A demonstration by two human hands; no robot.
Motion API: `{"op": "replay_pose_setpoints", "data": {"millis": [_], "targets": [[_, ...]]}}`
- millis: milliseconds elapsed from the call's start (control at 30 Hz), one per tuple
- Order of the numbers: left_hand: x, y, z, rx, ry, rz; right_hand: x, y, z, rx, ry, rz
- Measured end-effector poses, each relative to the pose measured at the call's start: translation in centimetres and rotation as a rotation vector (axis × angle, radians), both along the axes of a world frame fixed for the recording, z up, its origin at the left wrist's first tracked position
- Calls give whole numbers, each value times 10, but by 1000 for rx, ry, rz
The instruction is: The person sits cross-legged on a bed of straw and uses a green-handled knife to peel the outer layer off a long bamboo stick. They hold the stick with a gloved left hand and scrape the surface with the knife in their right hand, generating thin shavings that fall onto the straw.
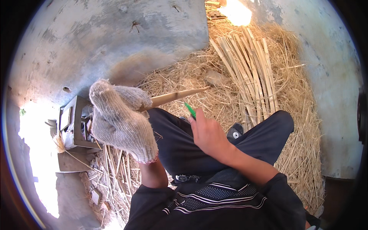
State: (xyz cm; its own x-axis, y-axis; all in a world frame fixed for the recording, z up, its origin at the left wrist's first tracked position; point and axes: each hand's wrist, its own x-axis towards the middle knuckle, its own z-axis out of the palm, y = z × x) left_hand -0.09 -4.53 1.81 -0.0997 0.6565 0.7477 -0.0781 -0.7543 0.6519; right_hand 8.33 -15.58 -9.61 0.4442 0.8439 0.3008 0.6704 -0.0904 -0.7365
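Note:
My left hand [120, 119], in a thick off-white knitted glove, is closed around a split bamboo strip [174, 97]. The strip's tapering end points right, across and above my knees. In front of my lap, my bare right hand [209, 136] is closed on a slim green tool [190, 110]. Its bright green end sticks out past my fingers towards the strip, with a gap between them. The rest of that tool is hidden in my grip, so its kind is unclear.
Beyond my crossed legs lies a bundle of split strips [253, 73] on loose straw [184, 78]. A stone [216, 78] sits in the straw. At left stand a grey open-fronted cabinet [76, 122] and more thin sticks [119, 170]. Plastered walls [153, 27] rise around me.

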Motion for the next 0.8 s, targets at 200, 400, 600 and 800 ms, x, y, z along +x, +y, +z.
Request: {"op": "replay_pose_setpoints", "data": {"millis": [200, 400, 600, 800], "targets": [[-5, 15, -13, -9, 19, 213, -13, -11, 34, 37, 0, 59], [2, 4, 1, 18, -6, -34, 11, 10, -22, -217, 32, -87], [2, -2, -2, -31, -39, 49, 3, 3, 27, 21, 58, 57], [5, 8, 5, -66, -34, 159, 23, 29, -72, -197, -6, -115]]}}
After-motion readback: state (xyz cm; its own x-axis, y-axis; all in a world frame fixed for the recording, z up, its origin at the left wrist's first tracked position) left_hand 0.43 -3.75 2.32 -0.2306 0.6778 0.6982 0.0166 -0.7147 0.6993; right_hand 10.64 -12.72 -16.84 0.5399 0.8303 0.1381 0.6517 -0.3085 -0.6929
